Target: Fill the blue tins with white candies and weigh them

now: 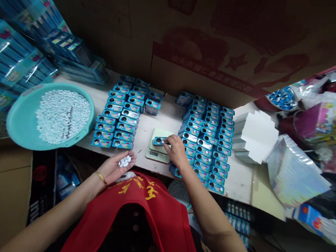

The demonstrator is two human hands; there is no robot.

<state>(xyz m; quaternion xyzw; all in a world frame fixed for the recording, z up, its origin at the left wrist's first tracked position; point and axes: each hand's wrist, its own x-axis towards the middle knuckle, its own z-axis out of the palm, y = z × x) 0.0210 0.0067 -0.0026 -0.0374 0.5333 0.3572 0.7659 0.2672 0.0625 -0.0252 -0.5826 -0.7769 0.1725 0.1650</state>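
at the middle of a pale worktop [165, 118], seen from above, a small blue box [156, 141] lies on a light-coloured scale [157, 155], a dark round opening showing in its upper face. my right hand [177, 150] reaches in from the right, fingers bent, their tips drawn close together at the right end of that box. whether they have hold of the box, of something small or of nothing, i cannot tell. my left hand [111, 171] is held palm up at the worktop's near edge, fingers loosely cupped and mostly open, with a small heap of white pieces [124, 161] resting in it. a gold-coloured bangle [101, 178] circles that wrist.

left of the scale stand two columns of matching boxes [128, 114], with a few more beside their far end. right of it, other blue boxes [204, 147] stand in close-set columns. farther left, a turquoise basin [18, 122] holds a broad spread of similar white pieces. shiny blue packs [13, 55] are stacked behind the basin. a large brown carton [202, 72] with red printing rises along the back. i wear a red apron [138, 196] with yellow lettering.
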